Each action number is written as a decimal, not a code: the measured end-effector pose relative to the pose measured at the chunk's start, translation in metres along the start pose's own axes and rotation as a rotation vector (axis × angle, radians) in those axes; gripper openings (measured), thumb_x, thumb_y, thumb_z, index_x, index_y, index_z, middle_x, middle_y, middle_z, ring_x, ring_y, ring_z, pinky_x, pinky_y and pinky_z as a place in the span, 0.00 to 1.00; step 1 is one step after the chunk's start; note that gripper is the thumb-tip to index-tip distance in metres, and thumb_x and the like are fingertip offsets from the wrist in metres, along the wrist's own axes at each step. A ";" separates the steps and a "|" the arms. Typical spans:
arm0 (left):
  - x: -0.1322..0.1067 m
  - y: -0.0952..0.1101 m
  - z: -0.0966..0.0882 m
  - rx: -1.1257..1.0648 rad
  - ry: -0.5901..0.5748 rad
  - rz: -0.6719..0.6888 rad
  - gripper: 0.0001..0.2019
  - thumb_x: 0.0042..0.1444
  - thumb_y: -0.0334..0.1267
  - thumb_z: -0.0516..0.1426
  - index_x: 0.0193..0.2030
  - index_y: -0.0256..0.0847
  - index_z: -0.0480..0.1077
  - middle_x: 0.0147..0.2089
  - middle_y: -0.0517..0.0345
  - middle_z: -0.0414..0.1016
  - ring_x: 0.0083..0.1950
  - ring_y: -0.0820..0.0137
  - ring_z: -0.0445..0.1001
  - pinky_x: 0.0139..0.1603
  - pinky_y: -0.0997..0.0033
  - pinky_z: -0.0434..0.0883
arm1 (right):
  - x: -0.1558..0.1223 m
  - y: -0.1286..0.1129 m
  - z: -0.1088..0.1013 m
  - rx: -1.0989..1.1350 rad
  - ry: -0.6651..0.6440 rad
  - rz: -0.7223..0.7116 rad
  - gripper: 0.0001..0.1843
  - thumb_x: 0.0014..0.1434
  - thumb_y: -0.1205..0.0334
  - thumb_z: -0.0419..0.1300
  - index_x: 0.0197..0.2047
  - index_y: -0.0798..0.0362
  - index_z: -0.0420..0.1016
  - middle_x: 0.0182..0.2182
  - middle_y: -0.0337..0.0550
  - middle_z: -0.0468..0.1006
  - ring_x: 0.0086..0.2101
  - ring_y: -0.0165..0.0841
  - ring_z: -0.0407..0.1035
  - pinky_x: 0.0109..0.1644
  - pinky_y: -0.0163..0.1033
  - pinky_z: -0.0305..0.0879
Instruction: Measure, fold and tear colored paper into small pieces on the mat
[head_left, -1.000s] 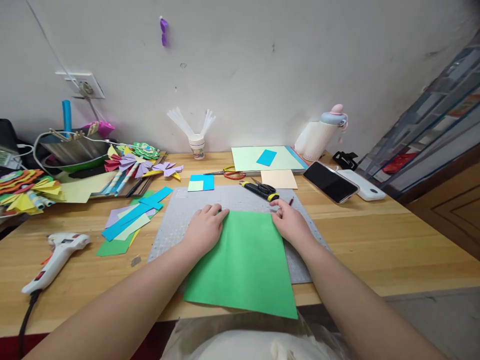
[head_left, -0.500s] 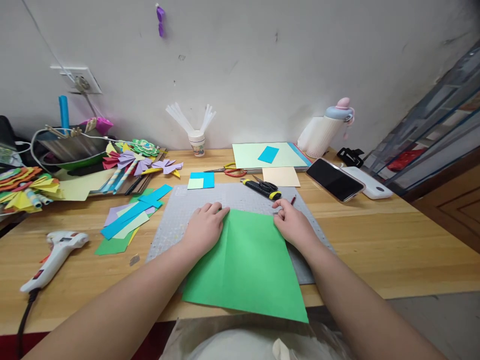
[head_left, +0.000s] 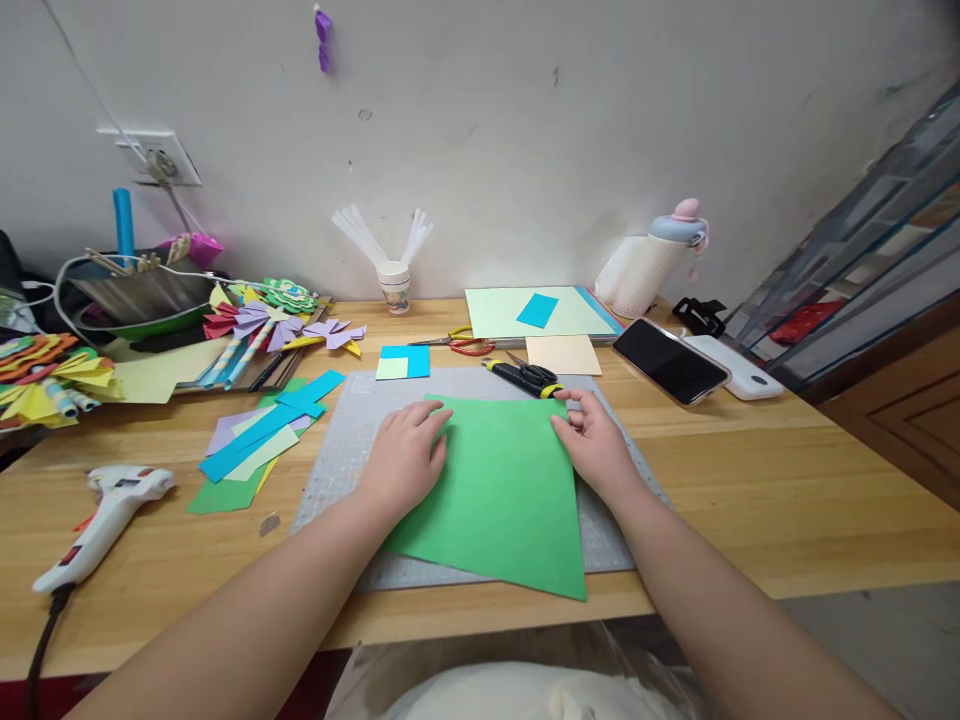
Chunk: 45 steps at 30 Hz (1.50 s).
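A large sheet of green paper [head_left: 499, 495] lies over the grey cutting mat [head_left: 341, 440], its near right corner reaching past the mat. My left hand [head_left: 405, 450] rests along the paper's left edge, with fingers stretched and thumb apart. At the far right corner, the thumb and fingers of my right hand [head_left: 592, 435] are closed on the sheet's edge. Just beyond that corner lie a black and yellow utility knife [head_left: 517, 378] and black-handled scissors [head_left: 536, 373].
Cut paper scraps [head_left: 262, 440] and a white glue gun [head_left: 105, 525] lie on the left. Behind the mat stand a paper cup [head_left: 394, 290] of white sticks and red-and-yellow-handled scissors [head_left: 465, 345]. On the right are a phone [head_left: 670, 362] and a bottle [head_left: 649, 270].
The green sheet has shifted away from me, up the mat, and its crease no longer shows clearly. My left fingers have lifted and spread; my right hand has moved slightly right.
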<state>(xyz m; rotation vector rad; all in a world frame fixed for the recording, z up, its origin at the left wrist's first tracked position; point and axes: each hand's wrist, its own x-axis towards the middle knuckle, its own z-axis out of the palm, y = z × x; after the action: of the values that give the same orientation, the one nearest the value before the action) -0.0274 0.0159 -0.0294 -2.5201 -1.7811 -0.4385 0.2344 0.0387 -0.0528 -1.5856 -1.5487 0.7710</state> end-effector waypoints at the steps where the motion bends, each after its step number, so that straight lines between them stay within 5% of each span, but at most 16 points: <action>1: 0.000 0.001 0.001 -0.005 -0.016 0.012 0.19 0.62 0.36 0.49 0.58 0.42 0.67 0.64 0.51 0.66 0.63 0.61 0.64 0.63 0.54 0.61 | 0.002 0.000 0.001 -0.003 0.003 0.001 0.19 0.58 0.56 0.53 0.52 0.48 0.63 0.21 0.33 0.69 0.22 0.33 0.66 0.26 0.35 0.59; 7: 0.005 -0.003 0.010 -0.026 -0.121 0.038 0.21 0.66 0.40 0.44 0.63 0.45 0.63 0.69 0.56 0.58 0.70 0.65 0.55 0.68 0.56 0.54 | 0.002 0.001 0.000 -0.085 0.043 0.037 0.19 0.59 0.54 0.52 0.52 0.50 0.63 0.18 0.31 0.68 0.19 0.32 0.63 0.25 0.35 0.57; 17: 0.004 -0.007 0.013 0.003 -0.251 -0.010 0.24 0.68 0.44 0.40 0.70 0.48 0.50 0.72 0.62 0.46 0.73 0.65 0.46 0.70 0.53 0.48 | 0.000 -0.007 -0.002 -0.322 -0.003 0.082 0.18 0.51 0.67 0.53 0.47 0.46 0.67 0.17 0.30 0.66 0.20 0.33 0.61 0.25 0.35 0.48; 31: 0.004 -0.009 0.015 0.018 -0.239 0.008 0.24 0.67 0.45 0.40 0.70 0.49 0.50 0.72 0.61 0.48 0.73 0.65 0.47 0.70 0.52 0.49 | -0.023 -0.004 -0.006 -0.191 -0.068 0.114 0.14 0.58 0.59 0.49 0.49 0.47 0.62 0.16 0.29 0.66 0.18 0.33 0.64 0.23 0.34 0.53; 40: 0.004 -0.010 0.017 0.014 -0.228 0.013 0.24 0.67 0.45 0.39 0.69 0.49 0.50 0.72 0.61 0.47 0.73 0.65 0.47 0.70 0.51 0.49 | -0.039 -0.009 -0.002 -0.246 -0.047 0.114 0.17 0.54 0.65 0.52 0.48 0.43 0.63 0.17 0.29 0.65 0.20 0.33 0.60 0.25 0.35 0.48; 45: 0.005 -0.010 0.016 -0.001 -0.225 0.014 0.24 0.67 0.44 0.39 0.69 0.50 0.50 0.72 0.60 0.47 0.73 0.65 0.47 0.70 0.50 0.50 | -0.041 -0.006 -0.006 -0.172 -0.053 0.118 0.17 0.56 0.61 0.52 0.50 0.45 0.62 0.18 0.29 0.64 0.19 0.33 0.60 0.25 0.35 0.51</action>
<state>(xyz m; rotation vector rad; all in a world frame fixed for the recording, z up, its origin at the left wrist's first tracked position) -0.0318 0.0265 -0.0452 -2.6741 -1.8296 -0.1593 0.2332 -0.0027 -0.0482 -1.8084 -1.6068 0.7663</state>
